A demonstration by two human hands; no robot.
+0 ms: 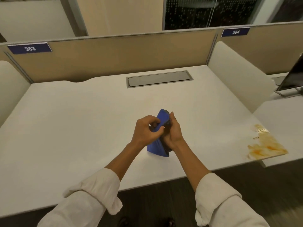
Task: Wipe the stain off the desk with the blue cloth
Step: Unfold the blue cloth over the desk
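Observation:
A folded blue cloth [156, 147] is held upright above the middle of the white desk [73, 122]. My left hand [146, 131] grips its left side, and my right hand [173, 128] closes on its right edge. Part of the cloth is hidden between the hands. An orange-brown stain [266, 145] is smeared over the desk's front right corner, well to the right of both hands. The cloth does not touch the stain.
A grey cable hatch [159, 78] is set into the desk's back. Beige partitions with blue labels 383 [30, 48] and 384 [235, 32] stand behind. A cream side divider [237, 76] borders the right; a monitor [293, 76] stands on the neighbouring desk.

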